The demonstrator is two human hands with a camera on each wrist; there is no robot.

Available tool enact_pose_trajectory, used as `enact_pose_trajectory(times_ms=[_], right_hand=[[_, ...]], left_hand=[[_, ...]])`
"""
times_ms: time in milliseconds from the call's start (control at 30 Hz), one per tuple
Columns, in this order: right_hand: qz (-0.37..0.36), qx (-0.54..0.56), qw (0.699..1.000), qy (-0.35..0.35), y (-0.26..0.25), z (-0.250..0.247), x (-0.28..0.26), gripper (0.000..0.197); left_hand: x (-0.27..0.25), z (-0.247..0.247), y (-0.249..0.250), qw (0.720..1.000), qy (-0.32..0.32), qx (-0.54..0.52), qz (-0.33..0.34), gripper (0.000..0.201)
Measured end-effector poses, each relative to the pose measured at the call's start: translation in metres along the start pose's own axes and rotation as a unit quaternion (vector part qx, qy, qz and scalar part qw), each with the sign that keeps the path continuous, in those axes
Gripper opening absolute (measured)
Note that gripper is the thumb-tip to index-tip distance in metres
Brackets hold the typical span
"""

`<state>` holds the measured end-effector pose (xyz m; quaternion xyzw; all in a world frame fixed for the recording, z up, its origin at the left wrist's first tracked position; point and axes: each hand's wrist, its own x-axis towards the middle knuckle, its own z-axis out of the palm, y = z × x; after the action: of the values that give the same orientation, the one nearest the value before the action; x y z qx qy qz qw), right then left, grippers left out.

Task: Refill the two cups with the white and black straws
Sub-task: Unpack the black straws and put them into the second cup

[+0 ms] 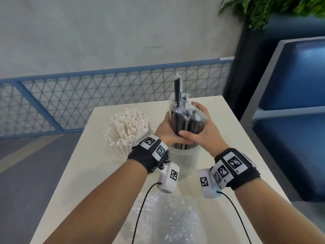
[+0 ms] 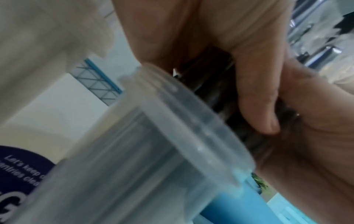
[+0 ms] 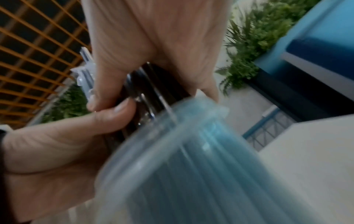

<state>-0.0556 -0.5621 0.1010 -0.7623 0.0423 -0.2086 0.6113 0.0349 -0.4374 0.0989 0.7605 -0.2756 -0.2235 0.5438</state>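
I see left hand [image 1: 166, 128] and right hand [image 1: 200, 126] both wrapped round black straws [image 1: 189, 123], lower ends already inside clear cup [image 1: 184, 156] beneath grip. White straws [image 1: 128, 128] left of grip look done. Remaining, I judge: release.

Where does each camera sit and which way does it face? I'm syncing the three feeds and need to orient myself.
Head: on the head, facing forward and down at the table; both forearms, left hand and right hand grip the black straws.
Left wrist: under the left wrist, looking along the palm at the clear cup.
Right wrist: under the right wrist, facing the same cup; both hands show.
Shared: all views show straws and cup.
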Motion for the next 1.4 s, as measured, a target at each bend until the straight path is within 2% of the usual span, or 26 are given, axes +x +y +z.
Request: enact_pose_trajectory(times_ms=[100,167,233,300,333,400,500,533,600,667,700,767,800,867,933,967,1033,1100,1167,1233,1300,1333,1400], right_hand=[[-0.043,-0.006,0.999,0.022,-0.018,-0.005,0.007,0.079],[-0.062,-0.011,0.998,0.015,-0.030,-0.011,0.008,0.087],[-0.066,-0.037,0.997,-0.001,-0.040,-0.016,0.007,0.098],[-0.055,-0.052,0.997,-0.018,-0.047,-0.018,0.004,0.103],[-0.053,-0.059,0.997,-0.024,-0.049,-0.019,0.003,0.100],[-0.056,-0.085,0.995,-0.017,-0.051,-0.019,0.000,0.085],[-0.089,-0.184,0.979,0.018,-0.042,-0.015,0.001,0.057],[-0.089,-0.222,0.971,0.016,-0.035,-0.013,0.003,0.052],[-0.062,-0.301,0.951,-0.027,-0.019,-0.009,0.005,0.055],[-0.038,-0.352,0.932,-0.074,-0.006,-0.005,0.003,0.053],[-0.028,-0.345,0.935,-0.082,-0.005,-0.005,0.000,0.050],[-0.017,-0.270,0.961,-0.063,-0.011,-0.008,-0.006,0.051],[-0.014,-0.227,0.973,-0.040,-0.014,-0.011,-0.009,0.056],[-0.017,-0.193,0.981,0.012,-0.019,-0.017,-0.012,0.069],[-0.009,-0.202,0.979,0.042,-0.019,-0.020,-0.013,0.079],[-0.002,-0.206,0.978,0.039,-0.018,-0.019,-0.012,0.081],[0.007,-0.218,0.976,0.006,-0.014,-0.014,-0.011,0.081],[0.016,-0.231,0.973,-0.025,-0.011,-0.010,-0.011,0.083],[0.029,-0.222,0.974,-0.046,-0.010,-0.010,-0.012,0.088],[0.037,-0.184,0.981,-0.052,-0.010,-0.014,-0.013,0.100],[0.051,-0.133,0.988,-0.055,-0.007,-0.022,-0.014,0.114],[0.063,-0.108,0.990,-0.070,-0.005,-0.025,-0.015,0.121],[0.089,-0.091,0.985,-0.119,0.000,-0.030,-0.016,0.133]], left_hand=[[-0.002,-0.001,0.018,0.996,0.024,-0.063,0.056,0.107],[-0.004,-0.001,0.030,0.994,0.033,-0.067,0.084,0.110],[-0.009,-0.001,0.038,0.995,0.047,-0.034,0.083,0.124],[-0.017,-0.004,0.044,0.994,0.024,-0.030,0.105,0.142],[-0.021,-0.006,0.048,0.991,0.023,-0.009,0.129,0.144],[-0.028,-0.010,0.062,0.974,0.057,0.096,0.197,0.138],[-0.034,-0.013,0.082,0.918,0.051,0.272,0.284,0.110],[-0.031,-0.012,0.081,0.893,0.035,0.346,0.286,0.100],[-0.025,-0.007,0.067,0.855,-0.015,0.471,0.216,0.090],[-0.022,-0.001,0.047,0.838,-0.073,0.526,0.127,0.087],[-0.023,0.001,0.040,0.837,-0.095,0.529,0.104,0.087],[-0.027,0.000,0.036,0.837,-0.104,0.528,0.099,0.093],[-0.029,-0.004,0.039,0.837,-0.082,0.528,0.119,0.094],[-0.030,-0.013,0.051,0.847,0.006,0.497,0.189,0.090],[-0.022,-0.019,0.066,0.855,0.065,0.464,0.223,0.082],[-0.015,-0.020,0.072,0.852,0.063,0.474,0.212,0.077],[0.000,-0.017,0.073,0.855,0.001,0.501,0.135,0.069],[0.009,-0.011,0.065,0.870,-0.073,0.486,0.032,0.070],[0.010,-0.006,0.055,0.883,-0.103,0.458,-0.019,0.077],[0.008,-0.008,0.048,0.926,-0.088,0.367,-0.016,0.097],[-0.002,-0.010,0.041,0.978,-0.047,0.202,0.025,0.122],[-0.008,-0.011,0.035,0.992,-0.029,0.119,0.042,0.131],[-0.019,-0.010,0.019,0.999,-0.019,0.021,0.021,0.145]])
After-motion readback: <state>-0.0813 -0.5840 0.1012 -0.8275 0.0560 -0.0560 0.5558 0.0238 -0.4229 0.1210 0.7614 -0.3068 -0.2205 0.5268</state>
